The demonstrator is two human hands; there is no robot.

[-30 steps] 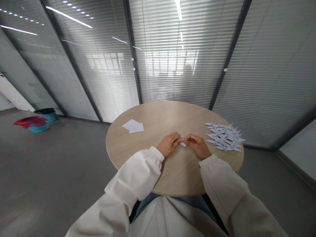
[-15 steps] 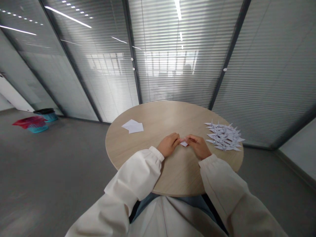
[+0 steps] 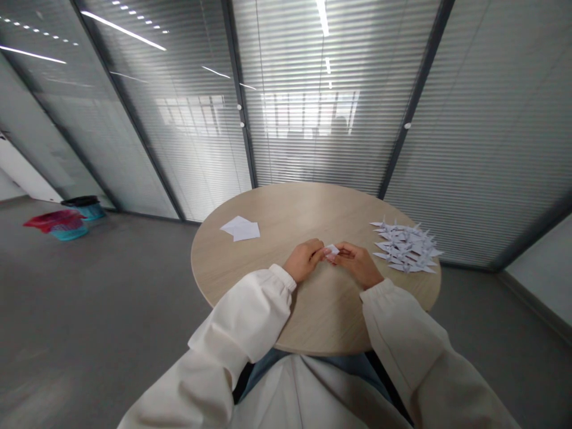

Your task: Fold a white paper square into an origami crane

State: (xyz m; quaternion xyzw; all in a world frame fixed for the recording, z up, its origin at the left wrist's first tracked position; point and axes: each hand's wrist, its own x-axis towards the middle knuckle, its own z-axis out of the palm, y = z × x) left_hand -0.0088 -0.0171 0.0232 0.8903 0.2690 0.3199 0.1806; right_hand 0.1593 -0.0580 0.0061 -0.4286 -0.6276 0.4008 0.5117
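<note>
My left hand (image 3: 305, 260) and my right hand (image 3: 358, 262) meet over the middle of the round wooden table (image 3: 268, 280). Both pinch a small folded white paper piece (image 3: 332, 249) between their fingertips, held just above the tabletop. A pile of several finished white paper cranes (image 3: 406, 247) lies to the right of my right hand. A few flat white paper sheets (image 3: 241, 228) rest on the far left of the table.
Glass walls with blinds (image 3: 322, 95) stand behind the table. Two baskets, one red and teal (image 3: 60, 223), one with a dark lid (image 3: 84, 205), sit on the grey floor at far left. My white sleeves fill the near foreground.
The paper piece has risen slightly and tipped up between my fingertips; both hands stayed in the same spot.
</note>
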